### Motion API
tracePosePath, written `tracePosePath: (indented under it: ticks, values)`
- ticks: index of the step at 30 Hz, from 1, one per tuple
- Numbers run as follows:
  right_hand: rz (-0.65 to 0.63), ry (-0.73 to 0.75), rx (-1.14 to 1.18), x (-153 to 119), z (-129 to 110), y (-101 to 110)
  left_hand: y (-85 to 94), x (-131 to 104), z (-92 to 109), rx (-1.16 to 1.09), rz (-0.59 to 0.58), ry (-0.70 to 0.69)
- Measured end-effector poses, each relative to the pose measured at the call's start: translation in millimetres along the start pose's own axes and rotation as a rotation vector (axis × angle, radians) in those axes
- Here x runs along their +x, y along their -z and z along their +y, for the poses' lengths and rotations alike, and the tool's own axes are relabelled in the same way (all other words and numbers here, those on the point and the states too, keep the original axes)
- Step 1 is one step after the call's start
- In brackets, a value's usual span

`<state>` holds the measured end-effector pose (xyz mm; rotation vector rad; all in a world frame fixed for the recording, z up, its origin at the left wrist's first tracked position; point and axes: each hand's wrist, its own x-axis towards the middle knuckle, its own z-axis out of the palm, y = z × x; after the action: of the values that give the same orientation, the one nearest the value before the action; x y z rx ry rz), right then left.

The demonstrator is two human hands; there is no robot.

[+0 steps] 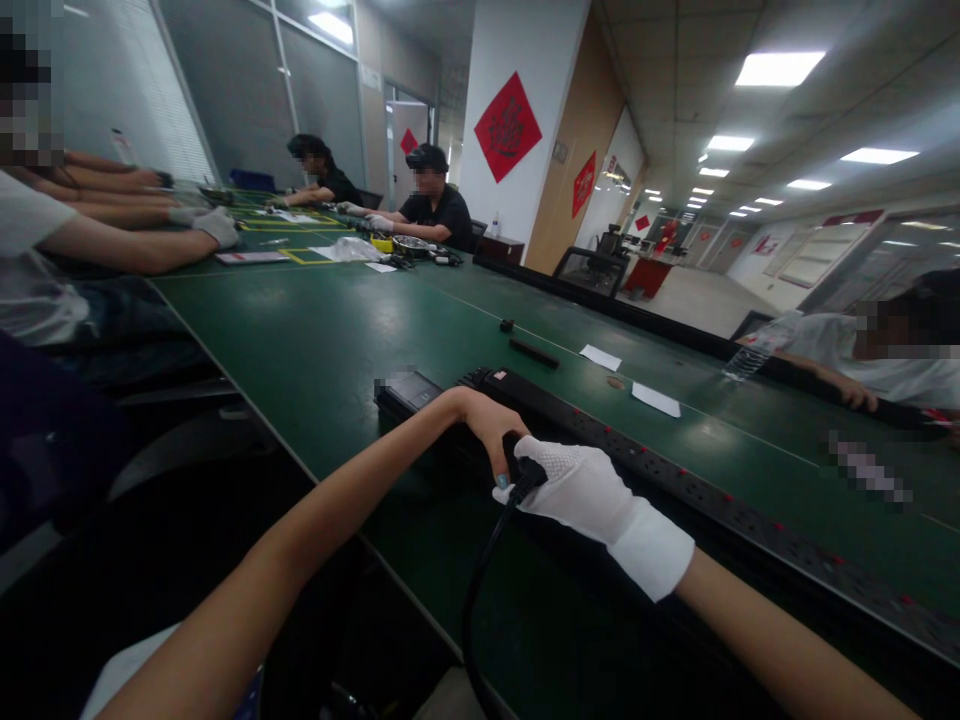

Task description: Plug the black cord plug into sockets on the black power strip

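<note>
My right hand [577, 490], in a white glove, is closed around a black plug [530, 474] whose thick black cable [474, 590] hangs down past the table edge. Bare and bent at the wrist, my left hand [491, 425] reaches to the same plug, its thumb and fingers curled at the plug's side; the contact of its fingertips is partly hidden. Behind both hands runs a long black power strip [645, 458] with red switches. A dark box-like device [409, 392] lies at the strip's left end, beyond my left wrist.
On the green table [360, 330] lie a black bar [533, 352], a small black piece [507, 325] and white papers [655, 399]. A clear bottle [761, 346] stands near a person at the right. Other people work at the far end and left side.
</note>
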<state>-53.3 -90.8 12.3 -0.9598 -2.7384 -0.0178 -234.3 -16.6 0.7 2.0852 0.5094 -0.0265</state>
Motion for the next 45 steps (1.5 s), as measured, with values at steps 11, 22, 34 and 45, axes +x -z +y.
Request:
tracePosePath:
  ticks: [11,22,34,45]
  values:
    - [0.004,0.104,0.015,-45,27,13,-16.4,36,26,0.087,-0.05,-0.024]
    - [-0.056,-0.032,0.01,-154,53,44,-59.9,134,81,0.162,-0.231,-0.152]
    - [-0.155,-0.064,-0.009,-162,59,54,-64.2,128,103,0.282,-0.22,-0.184]
    - [-0.111,-0.039,0.071,-157,56,55,-56.0,127,97,0.181,-0.319,-0.205]
